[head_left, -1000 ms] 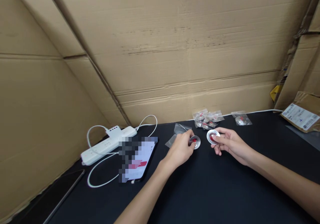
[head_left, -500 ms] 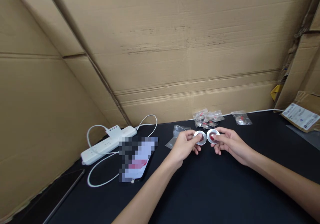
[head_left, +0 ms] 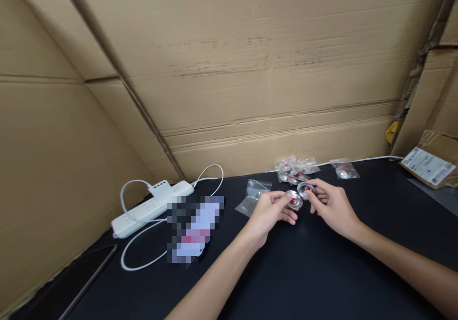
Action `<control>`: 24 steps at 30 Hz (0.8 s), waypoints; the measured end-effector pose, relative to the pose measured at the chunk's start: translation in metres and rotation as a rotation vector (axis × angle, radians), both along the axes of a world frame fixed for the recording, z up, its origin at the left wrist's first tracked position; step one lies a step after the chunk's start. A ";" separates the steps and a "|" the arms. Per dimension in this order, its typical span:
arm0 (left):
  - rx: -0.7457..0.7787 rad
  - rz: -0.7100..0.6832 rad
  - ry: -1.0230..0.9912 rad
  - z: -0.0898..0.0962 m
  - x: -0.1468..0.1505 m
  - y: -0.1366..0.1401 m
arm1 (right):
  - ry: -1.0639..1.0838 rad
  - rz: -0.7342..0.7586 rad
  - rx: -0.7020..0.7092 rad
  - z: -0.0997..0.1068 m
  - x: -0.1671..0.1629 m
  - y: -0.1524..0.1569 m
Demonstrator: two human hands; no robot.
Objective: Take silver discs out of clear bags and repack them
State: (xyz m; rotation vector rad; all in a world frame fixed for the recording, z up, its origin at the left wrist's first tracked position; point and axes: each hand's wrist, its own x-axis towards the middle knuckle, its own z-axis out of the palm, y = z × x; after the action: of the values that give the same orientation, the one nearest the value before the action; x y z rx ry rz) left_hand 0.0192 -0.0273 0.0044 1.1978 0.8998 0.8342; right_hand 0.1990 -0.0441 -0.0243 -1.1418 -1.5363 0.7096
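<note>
My left hand (head_left: 272, 210) pinches a small silver finger cymbal (head_left: 295, 201) with a red loop at its centre, thumb on top. Opposite it, my right hand (head_left: 331, 205) grips a second finger cymbal (head_left: 304, 189), also with red at the middle, between thumb and fingers. The two cymbals are side by side with their rims very close; whether they touch I cannot tell. Just behind them lies a pile of bagged cymbals (head_left: 295, 170) in clear plastic. Empty clear bags (head_left: 255, 189) lie beside my left hand.
Another bagged cymbal (head_left: 344, 169) lies at the back right, near a labelled brown package (head_left: 431, 165). On the left are a white power strip (head_left: 153, 209), looping white cables, a blurred-out flat item (head_left: 196, 229) and a dark flat device (head_left: 77, 282). Cardboard walls (head_left: 279, 86) enclose the black table.
The cymbals have turned from facing me side by side to tilted. My left one is lower and further right; my right one has risen slightly behind it. Both stay held.
</note>
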 end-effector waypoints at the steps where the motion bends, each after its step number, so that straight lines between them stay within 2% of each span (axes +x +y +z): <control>1: -0.009 -0.011 -0.014 0.001 0.000 -0.001 | -0.040 -0.007 0.011 0.000 -0.001 -0.001; 6: 0.010 -0.050 -0.057 0.000 0.001 -0.005 | -0.243 -0.004 0.079 0.000 -0.003 -0.006; 9: 0.045 -0.057 -0.053 0.000 0.001 -0.005 | -0.286 0.041 0.095 0.002 -0.004 -0.008; 12: 0.073 -0.028 -0.059 0.000 0.000 -0.004 | -0.279 0.122 0.085 0.004 -0.003 -0.008; 17: 0.093 0.007 -0.067 -0.004 0.000 -0.001 | -0.234 0.169 0.056 0.002 0.000 -0.005; 24: 0.140 0.005 -0.099 -0.004 0.002 -0.002 | -0.017 0.181 -0.077 0.000 0.000 -0.001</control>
State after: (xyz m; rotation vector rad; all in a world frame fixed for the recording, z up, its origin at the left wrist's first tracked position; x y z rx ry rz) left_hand 0.0213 -0.0289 0.0004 1.2645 0.7742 0.9645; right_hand 0.1991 -0.0450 -0.0245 -1.0771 -1.6532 0.8889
